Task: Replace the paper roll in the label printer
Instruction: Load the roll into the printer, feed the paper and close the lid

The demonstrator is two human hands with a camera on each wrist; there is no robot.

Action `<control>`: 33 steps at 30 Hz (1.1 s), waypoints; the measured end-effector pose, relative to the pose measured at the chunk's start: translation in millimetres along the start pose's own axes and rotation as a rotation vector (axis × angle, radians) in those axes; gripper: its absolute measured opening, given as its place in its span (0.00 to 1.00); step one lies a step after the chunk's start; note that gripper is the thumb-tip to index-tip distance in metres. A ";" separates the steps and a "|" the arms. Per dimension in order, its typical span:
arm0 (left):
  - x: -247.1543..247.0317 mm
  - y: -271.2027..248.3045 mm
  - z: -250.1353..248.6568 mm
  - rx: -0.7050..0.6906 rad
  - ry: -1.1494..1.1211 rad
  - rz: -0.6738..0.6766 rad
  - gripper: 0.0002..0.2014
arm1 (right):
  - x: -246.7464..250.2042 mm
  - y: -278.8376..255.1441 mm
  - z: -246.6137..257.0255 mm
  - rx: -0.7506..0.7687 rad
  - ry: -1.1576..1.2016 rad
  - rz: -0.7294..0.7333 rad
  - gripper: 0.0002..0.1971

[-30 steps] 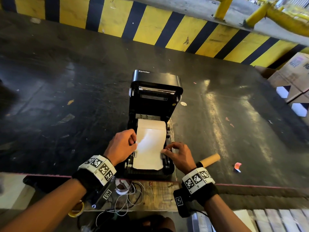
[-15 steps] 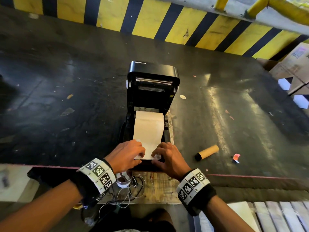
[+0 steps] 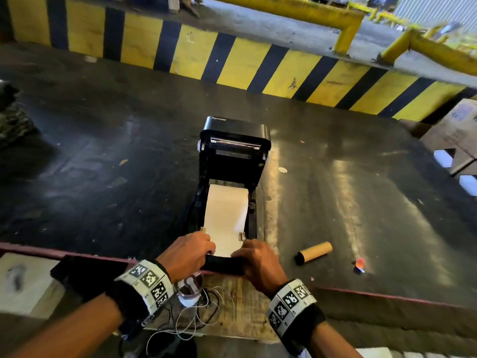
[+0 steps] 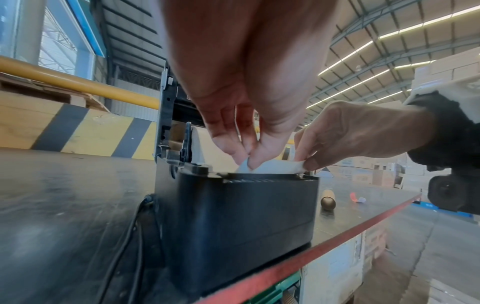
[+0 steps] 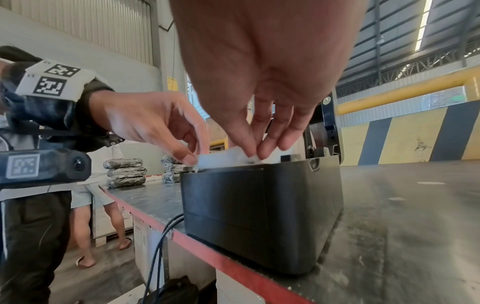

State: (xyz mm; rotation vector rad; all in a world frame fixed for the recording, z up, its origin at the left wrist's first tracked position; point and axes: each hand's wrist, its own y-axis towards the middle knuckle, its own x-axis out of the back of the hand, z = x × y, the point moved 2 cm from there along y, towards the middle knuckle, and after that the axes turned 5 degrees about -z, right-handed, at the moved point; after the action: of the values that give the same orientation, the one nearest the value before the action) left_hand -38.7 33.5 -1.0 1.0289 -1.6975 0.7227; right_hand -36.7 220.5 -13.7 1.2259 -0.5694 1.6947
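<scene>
The dark worktop (image 3: 103,156) runs wide under everything, backed by a yellow-and-black striped barrier (image 3: 232,65), and on it, right at the near edge, stands one label printer (image 3: 233,156) with its lid tipped up and back. Inside it sits one paper roll (image 3: 225,213), already seated between the side guides, its loose end drawn forward over the front lip. The left hand (image 3: 187,257) and right hand (image 3: 260,263) each have a fingertip grip on a front corner of that paper end, thumb against forefinger, the other fingers loosely bent; the wrist views show both pinches just above the printer's front edge. The step in hand looks to be feeding the paper out square. To do it well, I would judge that both corners should be pulled with even tension, the strip kept flat and centred between the two small guide tabs, and laid over the front edge before the lid comes down, since a skewed strip would likely jam or print crooked. One empty cardboard core (image 3: 313,252) lies on the worktop to the right, well apart from the printer, with one small red scrap (image 3: 359,263) beyond it.
</scene>
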 end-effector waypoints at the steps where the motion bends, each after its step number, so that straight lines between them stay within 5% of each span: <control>1: -0.2 -5.1 -4.6 0.013 -0.007 0.002 0.14 | -0.7 -4.2 0.2 -0.005 0.005 -0.003 0.11; 18: -14.8 -65.1 -37.9 0.118 -0.101 -0.213 0.06 | 9.1 -50.4 31.3 -0.024 0.062 0.104 0.12; 28: -23.4 -77.6 -29.3 0.173 -0.174 -0.174 0.07 | -1.1 -55.5 29.7 -0.019 0.101 0.115 0.11; 33: -12.8 -71.9 -18.5 0.347 -0.325 -0.329 0.20 | 0.2 -43.5 23.2 -0.030 0.134 0.272 0.15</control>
State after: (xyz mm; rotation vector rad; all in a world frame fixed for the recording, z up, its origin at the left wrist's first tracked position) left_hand 35.1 19.5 -6.9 1.7004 -1.6426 0.6710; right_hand 12.5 222.0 -10.7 1.0396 -0.7021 1.9710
